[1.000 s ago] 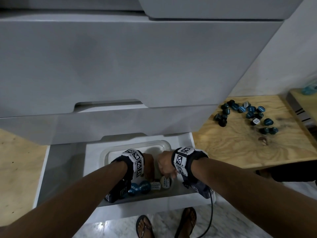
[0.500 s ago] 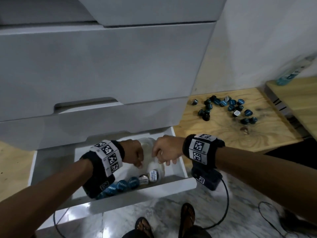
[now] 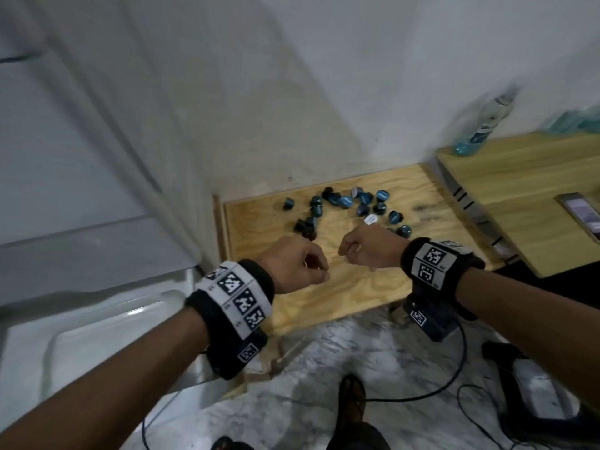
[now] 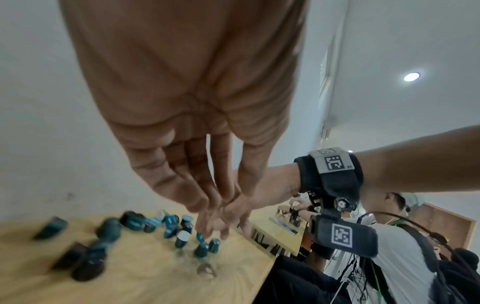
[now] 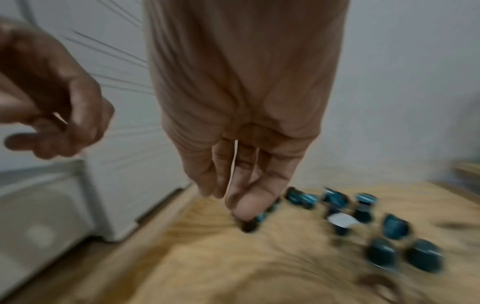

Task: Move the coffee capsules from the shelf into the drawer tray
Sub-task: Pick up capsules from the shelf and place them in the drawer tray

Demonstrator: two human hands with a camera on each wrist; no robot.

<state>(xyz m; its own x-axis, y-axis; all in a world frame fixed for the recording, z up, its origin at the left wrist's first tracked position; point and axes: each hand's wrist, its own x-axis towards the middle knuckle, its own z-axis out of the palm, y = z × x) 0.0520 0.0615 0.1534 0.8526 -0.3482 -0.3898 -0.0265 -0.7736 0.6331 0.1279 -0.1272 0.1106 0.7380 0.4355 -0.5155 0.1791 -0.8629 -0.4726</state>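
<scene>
Several dark blue and teal coffee capsules [image 3: 347, 206] lie scattered on the low wooden shelf [image 3: 341, 287], one with its white foil up. My left hand [image 3: 319, 271] and right hand [image 3: 347, 251] hover side by side just in front of the pile, fingers loosely curled and holding nothing. The left wrist view shows my left fingers [image 4: 207, 203] hanging above the capsules [image 4: 179, 226]. In the blurred right wrist view my right hand [image 5: 241, 197] hangs empty near the capsules [image 5: 389, 226]. The clear drawer tray [image 3: 97, 323] sits in the open white drawer at lower left, its contents out of view.
The white cabinet [image 3: 81, 157] stands left of the shelf. To the right, a second wooden surface [image 3: 519, 190] carries a spray bottle [image 3: 483, 125] and a phone [image 3: 581, 212]. Cables [image 3: 422, 394] and my sandalled foot [image 3: 352, 404] are on the marble floor. Other people [image 4: 389, 236] stand at the right.
Both hands have come up out of the drawer tray and swung right to hover over the shelf near the capsules. The head view has turned right with them.
</scene>
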